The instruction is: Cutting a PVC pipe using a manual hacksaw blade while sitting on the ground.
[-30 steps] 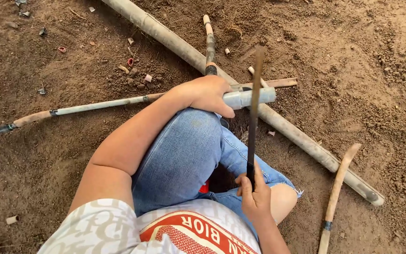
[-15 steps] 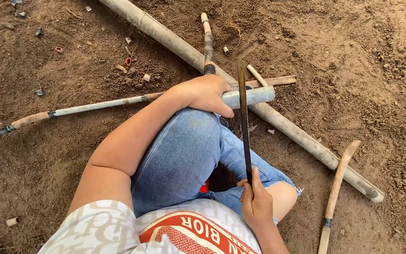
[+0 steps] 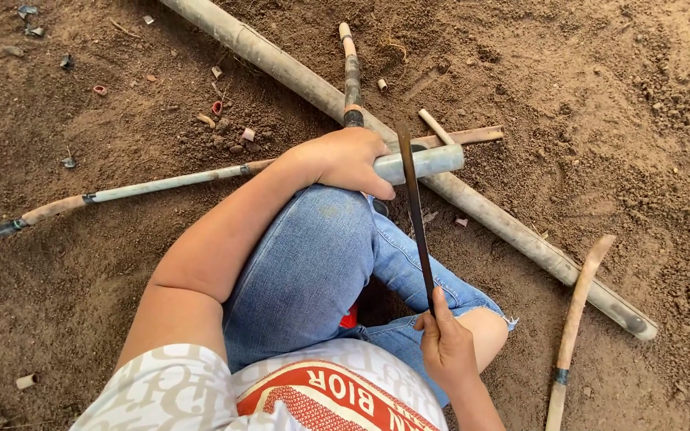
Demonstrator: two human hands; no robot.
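Note:
My left hand (image 3: 343, 160) grips a long thin pale bamboo cane (image 3: 165, 182) that runs from the far left across my bent knee; its cut end (image 3: 429, 160) sticks out to the right of my fingers. My right hand (image 3: 446, 345) holds the handle of a long dark blade (image 3: 414, 207), which points away from me. The blade's tip rests across the cane just right of my left hand. I sit on bare earth in blue jeans.
A thick pale bamboo pole (image 3: 473, 203) lies diagonally from top centre to lower right, under the cane. A curved stick (image 3: 575, 319) lies at the right. Shorter bamboo pieces (image 3: 350, 76) and small offcuts (image 3: 247, 134) are scattered on the brown soil.
The blade has swung leftwards from an upright tilt to the right, and its tip now lies across the cane. My left hand and the cane have stayed in place.

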